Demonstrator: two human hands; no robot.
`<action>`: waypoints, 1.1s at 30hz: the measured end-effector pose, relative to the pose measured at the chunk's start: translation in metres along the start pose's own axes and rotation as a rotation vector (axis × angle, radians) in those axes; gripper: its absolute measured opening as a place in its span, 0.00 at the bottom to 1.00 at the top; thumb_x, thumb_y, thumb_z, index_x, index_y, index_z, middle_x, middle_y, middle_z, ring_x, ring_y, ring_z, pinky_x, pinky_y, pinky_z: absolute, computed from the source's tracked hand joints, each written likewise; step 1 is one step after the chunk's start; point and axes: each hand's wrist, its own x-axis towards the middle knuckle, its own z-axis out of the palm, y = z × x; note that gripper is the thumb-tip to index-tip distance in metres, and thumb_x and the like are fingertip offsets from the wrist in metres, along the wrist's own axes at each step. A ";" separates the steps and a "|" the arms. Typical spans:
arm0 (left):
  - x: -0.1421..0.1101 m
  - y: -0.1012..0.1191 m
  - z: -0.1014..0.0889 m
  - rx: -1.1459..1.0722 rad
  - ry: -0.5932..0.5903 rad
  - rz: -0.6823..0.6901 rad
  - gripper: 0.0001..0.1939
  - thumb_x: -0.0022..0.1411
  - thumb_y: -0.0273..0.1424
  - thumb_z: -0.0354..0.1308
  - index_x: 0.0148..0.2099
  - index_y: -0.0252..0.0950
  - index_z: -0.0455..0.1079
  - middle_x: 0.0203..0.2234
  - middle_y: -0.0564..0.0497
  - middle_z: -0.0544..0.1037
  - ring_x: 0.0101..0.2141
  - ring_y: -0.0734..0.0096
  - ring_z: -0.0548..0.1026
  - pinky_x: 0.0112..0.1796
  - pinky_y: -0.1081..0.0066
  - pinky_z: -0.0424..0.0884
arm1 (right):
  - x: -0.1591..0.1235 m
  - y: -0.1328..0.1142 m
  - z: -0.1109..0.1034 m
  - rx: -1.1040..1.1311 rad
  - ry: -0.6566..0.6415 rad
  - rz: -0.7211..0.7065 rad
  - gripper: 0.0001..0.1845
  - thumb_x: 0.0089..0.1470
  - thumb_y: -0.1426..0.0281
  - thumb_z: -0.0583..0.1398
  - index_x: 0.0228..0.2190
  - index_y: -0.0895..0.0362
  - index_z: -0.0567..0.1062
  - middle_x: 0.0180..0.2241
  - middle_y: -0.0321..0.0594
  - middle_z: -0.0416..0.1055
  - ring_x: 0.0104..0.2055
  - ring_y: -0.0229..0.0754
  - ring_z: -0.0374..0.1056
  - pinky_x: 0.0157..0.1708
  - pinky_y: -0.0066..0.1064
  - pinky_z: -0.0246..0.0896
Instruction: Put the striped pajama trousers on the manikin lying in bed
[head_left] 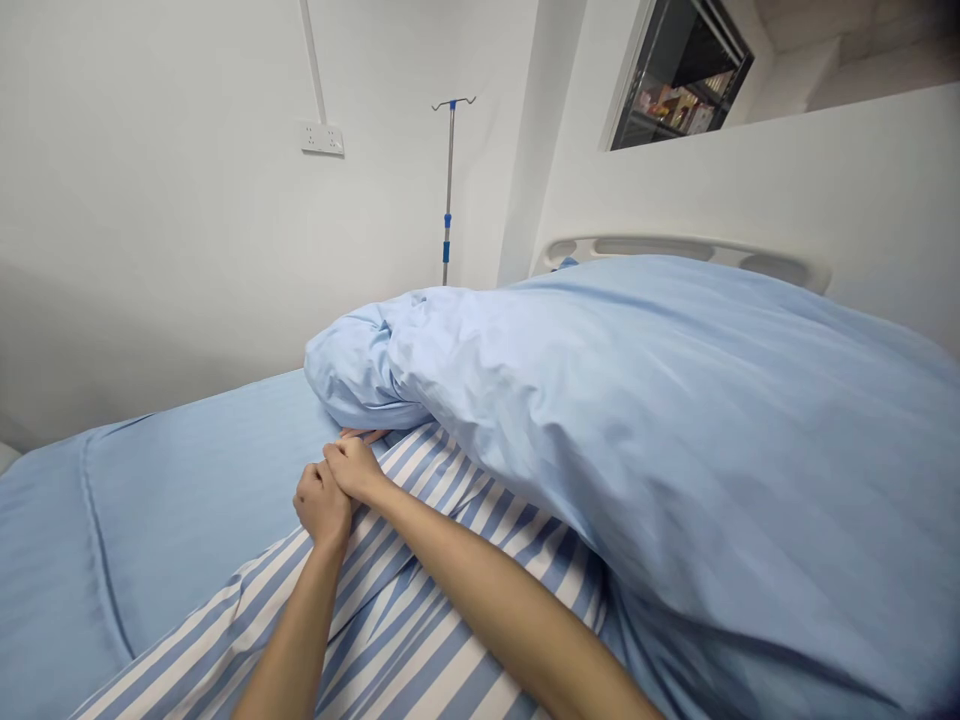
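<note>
Striped blue-and-white clothing [450, 600] covers a person's body lying on the bed. My left hand [324, 503] is closed at the far edge of this clothing, its fingers curled in and cloth at its underside. Beside it, touching it, my right hand [352, 468] is also closed on the edge of the striped cloth. The fingertips of both hands are hidden. Just beyond my right hand, part of the lying person's hand [365, 435] shows from under a light blue quilt [600, 400]. The quilt is bunched up and covers much of the body to the right.
A blue sheet [187, 490] covers the mattress on the left, with a seam running along it. Behind the bed stand a drip pole [449, 170] and a pale headboard [675, 247]. A socket plate [322, 139] is on the white wall.
</note>
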 end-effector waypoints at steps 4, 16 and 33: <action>0.000 -0.003 0.005 0.055 0.013 0.017 0.16 0.58 0.35 0.39 0.21 0.40 0.59 0.22 0.48 0.72 0.25 0.66 0.65 0.26 0.69 0.54 | 0.002 0.000 -0.013 -0.108 -0.039 -0.151 0.19 0.50 0.68 0.52 0.12 0.58 0.57 0.13 0.28 0.51 0.21 0.32 0.51 0.23 0.26 0.42; 0.004 0.006 0.010 -0.051 -0.099 0.013 0.16 0.55 0.37 0.43 0.20 0.37 0.60 0.18 0.52 0.67 0.23 0.71 0.61 0.25 0.70 0.55 | 0.004 0.022 -0.018 0.159 -0.022 -0.121 0.19 0.52 0.66 0.51 0.13 0.57 0.57 0.14 0.29 0.53 0.21 0.31 0.52 0.22 0.24 0.45; -0.009 0.028 0.034 -0.024 0.009 0.070 0.15 0.56 0.35 0.41 0.19 0.39 0.54 0.18 0.51 0.68 0.24 0.70 0.62 0.28 0.69 0.54 | 0.014 0.031 -0.023 0.376 0.151 0.041 0.13 0.50 0.66 0.52 0.19 0.58 0.67 0.16 0.30 0.56 0.23 0.34 0.54 0.25 0.25 0.54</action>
